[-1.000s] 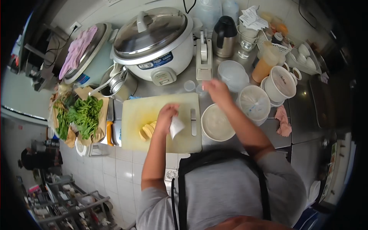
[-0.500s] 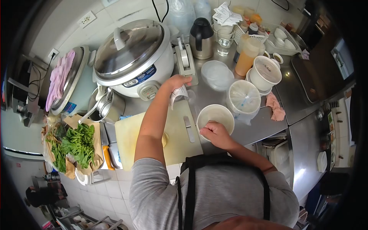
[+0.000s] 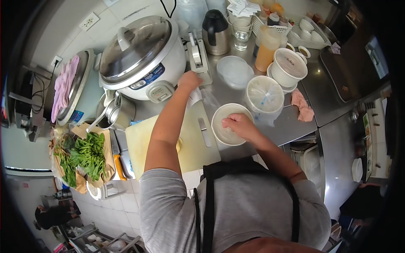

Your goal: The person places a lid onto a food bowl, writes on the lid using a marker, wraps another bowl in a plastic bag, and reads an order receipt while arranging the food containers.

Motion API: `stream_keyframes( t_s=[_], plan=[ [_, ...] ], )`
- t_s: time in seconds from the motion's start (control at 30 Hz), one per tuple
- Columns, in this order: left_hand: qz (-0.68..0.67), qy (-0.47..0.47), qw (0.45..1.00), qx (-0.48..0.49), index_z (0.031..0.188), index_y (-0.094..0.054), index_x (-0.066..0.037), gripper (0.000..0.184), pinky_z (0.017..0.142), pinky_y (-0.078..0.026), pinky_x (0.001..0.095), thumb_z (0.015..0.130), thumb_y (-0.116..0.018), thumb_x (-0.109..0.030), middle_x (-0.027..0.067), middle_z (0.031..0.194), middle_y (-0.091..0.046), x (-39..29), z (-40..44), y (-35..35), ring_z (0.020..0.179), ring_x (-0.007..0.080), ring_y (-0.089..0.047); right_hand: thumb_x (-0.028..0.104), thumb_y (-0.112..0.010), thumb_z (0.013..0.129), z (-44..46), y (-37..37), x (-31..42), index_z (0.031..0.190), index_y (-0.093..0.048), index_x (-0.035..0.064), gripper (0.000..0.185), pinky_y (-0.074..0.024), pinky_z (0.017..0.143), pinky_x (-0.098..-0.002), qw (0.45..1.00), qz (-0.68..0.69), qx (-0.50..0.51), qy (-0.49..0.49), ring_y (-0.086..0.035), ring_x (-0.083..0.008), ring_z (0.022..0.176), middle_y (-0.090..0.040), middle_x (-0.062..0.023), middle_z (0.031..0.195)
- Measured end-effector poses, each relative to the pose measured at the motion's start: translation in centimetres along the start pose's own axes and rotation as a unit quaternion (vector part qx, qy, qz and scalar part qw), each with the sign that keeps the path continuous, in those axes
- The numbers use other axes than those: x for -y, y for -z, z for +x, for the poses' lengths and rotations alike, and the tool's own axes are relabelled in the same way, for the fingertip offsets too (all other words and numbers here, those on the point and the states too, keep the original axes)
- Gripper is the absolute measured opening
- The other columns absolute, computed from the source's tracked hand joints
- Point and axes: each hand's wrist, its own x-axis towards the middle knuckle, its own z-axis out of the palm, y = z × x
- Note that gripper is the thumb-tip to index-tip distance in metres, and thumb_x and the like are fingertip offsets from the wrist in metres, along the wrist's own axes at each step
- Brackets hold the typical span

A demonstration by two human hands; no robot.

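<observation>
My left hand (image 3: 190,80) is closed at the near end of a white tape dispenser (image 3: 198,62), with a printed paper slip (image 3: 195,97) hanging from its palm side. Clear plastic (image 3: 210,100) lies just right of the slip. Over a round white tub (image 3: 218,134) hangs my right hand (image 3: 238,125), its fingers curled closed; whatever they may hold is hidden. Right of that tub stands another white tub (image 3: 265,95) wrapped in a clear bag. Stacked translucent lids (image 3: 234,71) lie behind it.
A yellowish cutting board (image 3: 160,126) lies under my left forearm. Behind it stands a large rice cooker (image 3: 166,55). Leafy greens (image 3: 89,154) and an orange-handled knife (image 3: 119,166) are at left. A thermos (image 3: 216,33), a sauce bottle (image 3: 267,50) and a lidded tub (image 3: 289,65) stand behind.
My left hand has shifted slightly back toward the tape dispenser, its fingers more curled. My right hand now sits higher over the tub opening. The whole view has tilted slightly.
</observation>
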Motion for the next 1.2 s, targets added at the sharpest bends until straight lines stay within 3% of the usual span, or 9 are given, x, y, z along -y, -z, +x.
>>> stream_keyframes(
  t_s=[0.3,0.43,0.53,0.57,0.67,0.73,0.8,1.0,1.2],
  plan=[
    [0.058,0.101,0.99,-0.074,0.094,-0.061,-0.008,0.028,0.077,-0.045,0.0363,0.073,-0.052,-0.025,0.011,0.101,-0.058,-2.0,-1.4,0.1,0.096,0.0245,-0.054,0.029,-0.054,0.077,1.2,0.5,-1.6,0.073,-0.059,0.0014,0.029,-0.0388,0.044,-0.0235,1.0,0.001,0.009,-0.024,-0.045,-0.0077,0.046,-0.051,-0.0014,0.057],
    [0.131,0.069,0.979,-0.139,0.092,-0.062,-0.006,0.027,0.072,-0.046,0.0363,0.073,-0.051,-0.022,0.0097,0.095,-0.06,2.2,-1.5,-2.7,0.088,0.0266,-0.058,0.029,-0.055,0.077,1.2,0.5,-1.0,0.074,-0.06,0.0008,0.029,-0.0385,0.044,-0.0236,1.0,0.001,0.009,-0.007,-0.047,-0.0091,0.047,-0.054,-0.0034,0.058],
    [-0.115,0.027,0.984,-0.132,0.084,-0.063,-0.002,0.027,0.061,-0.046,0.0338,0.072,-0.056,-0.025,0.0102,0.076,-0.063,3.2,-3.8,-0.4,0.068,0.0241,-0.06,0.027,-0.055,0.077,-0.7,1.5,-0.5,0.072,-0.06,0.0008,0.027,-0.0383,0.046,-0.0234,0.999,-0.013,0.023,0.03,-0.048,-0.0089,0.049,-0.055,-0.0037,0.059],
    [-0.301,0.025,0.942,-0.143,0.078,-0.062,0.001,0.029,0.046,-0.038,0.0281,0.072,-0.061,-0.027,0.006,0.056,-0.055,1.9,-6.3,0.7,0.048,0.0127,-0.048,0.027,-0.055,0.077,-1.6,2.3,-0.1,0.071,-0.06,0.0008,0.027,-0.0382,0.047,-0.0232,0.998,-0.028,0.029,0.05,-0.048,-0.0087,0.05,-0.056,-0.0036,0.059],
    [-0.421,0.013,0.892,-0.161,0.072,-0.062,0.002,0.027,0.044,-0.036,0.026,0.075,-0.058,-0.025,0.0032,0.052,-0.052,0.6,-10.6,0.7,0.046,0.0089,-0.044,0.025,-0.054,0.077,-4.8,4.6,-0.5,0.069,-0.06,0.0003,0.026,-0.0378,0.049,-0.0235,0.997,-0.043,0.03,0.051,-0.048,-0.008,0.052,-0.056,-0.0038,0.06],
    [-0.357,0.028,0.92,-0.159,0.076,-0.062,0.001,0.021,0.044,-0.037,0.0226,0.078,-0.056,-0.019,0.0014,0.058,-0.054,-1.6,-14.3,0.2,0.048,0.007,-0.045,0.024,-0.054,0.077,-6.5,5.7,-1.7,0.069,-0.06,0.0001,0.026,-0.0372,0.048,-0.0234,0.997,-0.053,0.033,0.043,-0.047,-0.0077,0.051,-0.056,-0.0039,0.059],
    [-0.428,-0.06,0.882,-0.188,0.075,-0.062,0.001,0.019,0.043,-0.037,0.024,0.076,-0.056,-0.017,0.0035,0.057,-0.056,0.6,-12.8,-5.2,0.045,0.0077,-0.045,0.024,-0.054,0.078,-7.8,6.8,-3.3,0.068,-0.059,0.0,0.027,-0.0367,0.048,-0.0234,0.997,-0.068,0.036,0.005,-0.046,-0.0075,0.051,-0.055,-0.0037,0.058],
    [-0.466,0.001,0.885,-0.004,0.072,-0.059,0.0,0.019,0.039,-0.035,0.0214,0.08,-0.054,-0.017,0.0001,0.055,-0.052,-0.4,-14.7,-9.4,0.043,0.0059,-0.045,0.026,-0.053,0.079,-7.9,7.7,-8.2,0.064,-0.057,0.0012,0.03,-0.0356,0.047,-0.0235,0.992,-0.117,0.015,-0.033,-0.043,-0.0072,0.05,-0.051,-0.0011,0.054],
    [-0.597,0.037,0.782,0.173,0.083,-0.06,0.0,0.018,0.042,-0.04,0.0216,0.08,-0.054,-0.017,0.0024,0.062,-0.056,0.3,-15.1,-10.5,0.045,0.0084,-0.048,0.027,-0.052,0.08,-7.2,9.5,-9.9,0.065,-0.058,0.0029,0.028,-0.0351,0.046,-0.0234,0.996,-0.085,0.022,-0.019,-0.042,-0.0063,0.05,-0.05,0.0007,0.054]
  ],
)
